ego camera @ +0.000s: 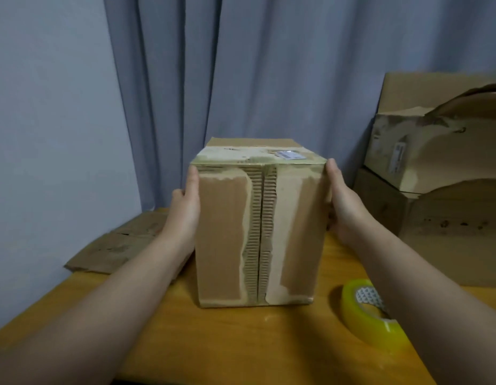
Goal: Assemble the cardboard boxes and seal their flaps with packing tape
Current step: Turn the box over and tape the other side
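A brown cardboard box (227,234) stands on the wooden table (241,343) in the middle of the view. The face toward me is two closed flaps meeting at a vertical seam, its surface paper torn off along the seam. My left hand (184,209) lies flat against the box's left side, thumb along the front edge. My right hand (342,202) presses flat against the right side. Both hold the box between them with straight fingers. A roll of clear yellowish packing tape (366,315) lies on the table at the right, partly behind my right forearm.
A flattened piece of cardboard (122,245) lies at the table's left rear by the wall. Two worn assembled boxes (441,195) are stacked at the right, with a flat sheet of cardboard behind them. A grey curtain (255,79) hangs behind the table.
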A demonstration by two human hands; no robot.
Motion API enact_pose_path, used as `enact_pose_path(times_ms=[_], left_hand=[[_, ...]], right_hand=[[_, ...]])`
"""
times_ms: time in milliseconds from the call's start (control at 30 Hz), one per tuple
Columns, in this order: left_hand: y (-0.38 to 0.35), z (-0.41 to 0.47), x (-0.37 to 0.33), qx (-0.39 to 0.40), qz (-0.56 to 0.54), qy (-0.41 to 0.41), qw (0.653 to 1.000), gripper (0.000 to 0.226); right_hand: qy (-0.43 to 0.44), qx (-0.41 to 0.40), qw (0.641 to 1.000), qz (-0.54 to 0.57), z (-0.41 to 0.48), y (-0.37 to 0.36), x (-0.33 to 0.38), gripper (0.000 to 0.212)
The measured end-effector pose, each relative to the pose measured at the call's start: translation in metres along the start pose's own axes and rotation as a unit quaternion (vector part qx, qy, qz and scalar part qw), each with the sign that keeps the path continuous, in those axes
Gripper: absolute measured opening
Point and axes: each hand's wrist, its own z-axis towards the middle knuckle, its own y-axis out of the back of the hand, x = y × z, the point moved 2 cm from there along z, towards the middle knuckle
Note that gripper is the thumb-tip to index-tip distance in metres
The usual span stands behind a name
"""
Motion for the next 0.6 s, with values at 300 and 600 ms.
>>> enact_pose_path(times_ms=[300,600], left_hand=[[-0.005,-0.003,-0.048,-0.006,0.006,0.013,1.000,0.073],[0.000,-0.047,-0.052,-0.017,-0.047,-0.305,0.951,0.021]], right_hand=[[0.025,-0.028,0.997,-0.063,-0.001,0.002,0.043,0.074],[0.170,0.034,0.985,-0.016,-0.009,0.015,0.047,0.031]])
